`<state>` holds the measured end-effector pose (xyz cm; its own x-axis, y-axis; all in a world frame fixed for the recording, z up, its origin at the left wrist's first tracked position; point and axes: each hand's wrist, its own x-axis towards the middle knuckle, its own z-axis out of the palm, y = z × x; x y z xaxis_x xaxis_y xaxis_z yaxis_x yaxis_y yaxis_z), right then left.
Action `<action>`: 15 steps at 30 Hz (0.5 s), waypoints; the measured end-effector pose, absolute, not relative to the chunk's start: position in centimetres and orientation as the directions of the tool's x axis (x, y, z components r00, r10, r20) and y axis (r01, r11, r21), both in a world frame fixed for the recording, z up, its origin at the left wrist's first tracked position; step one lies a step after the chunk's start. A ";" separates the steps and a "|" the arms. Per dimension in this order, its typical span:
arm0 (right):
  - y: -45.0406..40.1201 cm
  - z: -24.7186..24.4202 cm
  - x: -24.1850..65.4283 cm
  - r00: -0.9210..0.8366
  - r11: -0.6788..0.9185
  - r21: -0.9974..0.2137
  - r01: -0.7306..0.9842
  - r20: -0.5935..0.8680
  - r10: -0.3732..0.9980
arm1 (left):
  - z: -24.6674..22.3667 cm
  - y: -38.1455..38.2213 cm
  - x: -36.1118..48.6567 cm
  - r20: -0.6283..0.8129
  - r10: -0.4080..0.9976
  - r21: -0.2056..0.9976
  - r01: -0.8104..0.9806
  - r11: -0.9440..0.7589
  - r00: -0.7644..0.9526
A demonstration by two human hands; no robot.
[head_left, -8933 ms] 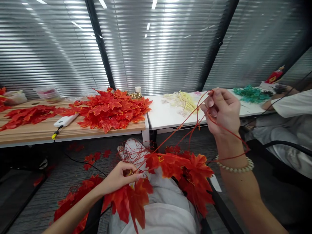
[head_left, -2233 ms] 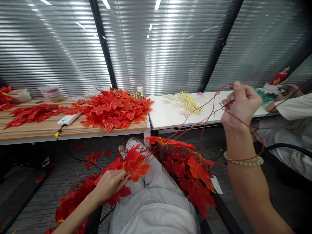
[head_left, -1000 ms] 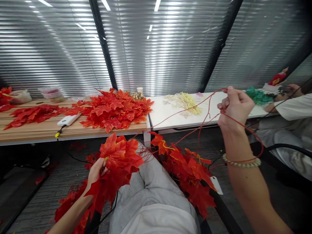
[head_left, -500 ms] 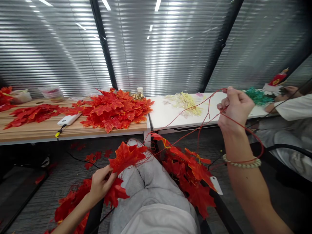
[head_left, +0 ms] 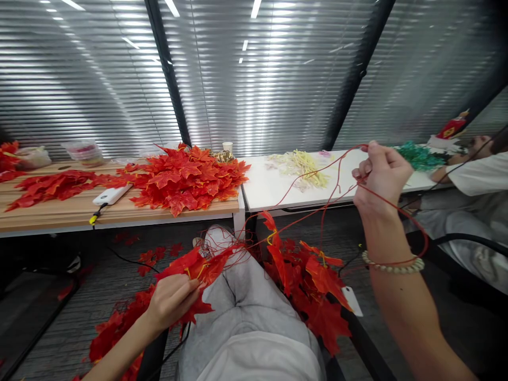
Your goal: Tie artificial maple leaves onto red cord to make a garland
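Observation:
My left hand [head_left: 172,299] is closed on a red maple leaf [head_left: 202,267] with a yellow stem, over my left thigh. Raised at the right, my right hand [head_left: 381,177] pinches thin red string [head_left: 305,214], which loops round my beaded wrist and runs down to a tangle above my knees. More red leaves [head_left: 313,286] hang by my right thigh, some close to the string. Another bunch of leaves [head_left: 123,328] lies low on the left, partly behind my left forearm.
A wooden table [head_left: 190,214] carries a big leaf pile [head_left: 194,177] and a white device [head_left: 113,194]. The white table [head_left: 257,185] holds yellow strips [head_left: 307,168] and green material [head_left: 420,156]. Someone's hand [head_left: 481,145] is at far right. Leaves lie on the floor.
The leaf in my left hand has turned, showing its yellow stem, and my left hand has shifted slightly right. A leaf by my right thigh has swung more upright. My right hand has hardly moved.

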<state>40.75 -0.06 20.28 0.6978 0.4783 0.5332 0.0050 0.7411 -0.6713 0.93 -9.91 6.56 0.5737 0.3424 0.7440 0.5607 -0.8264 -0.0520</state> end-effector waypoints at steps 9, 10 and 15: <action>-0.2 20.4 40.7 0.705 0.741 -0.672 -0.003 0.524 0.478 | 7.1 -9.5 1.4 0.742 0.294 -0.138 0.566 -0.813 0.603; -0.2 20.4 40.6 0.704 0.742 -0.670 -0.005 0.525 0.478 | 7.2 -9.4 1.5 0.742 0.307 -0.139 0.584 -0.800 0.596; -0.6 20.5 40.3 0.692 0.743 -0.668 -0.024 0.525 0.495 | 7.2 -8.7 1.8 0.695 0.410 -0.139 0.670 -0.729 0.590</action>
